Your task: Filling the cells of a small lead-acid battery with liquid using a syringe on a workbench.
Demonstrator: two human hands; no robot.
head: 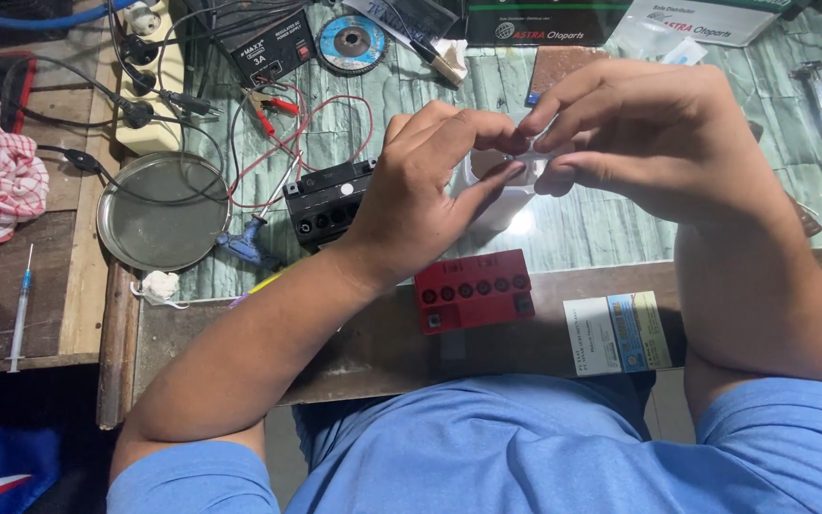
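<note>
nearest: small leaflet and a red cap strip with a row of round plugs, both lying at the counter front edge, untouched.
left hand: fingers curled in, tips pinching one side of a small white piece.
right hand: thumb and forefinger closed on the other side of the same piece, held up just above a white container.
doing it well: I'd say keep both wrists low and the pinch light, and work right over the container so anything dropped lands there.
further back: black battery just left of the left hand, red clip leads, round metal tray, grinding disc.
hard to see: the white piece is mostly buried under fingertips, can't tell what it is; the container is half hidden too.
</note>
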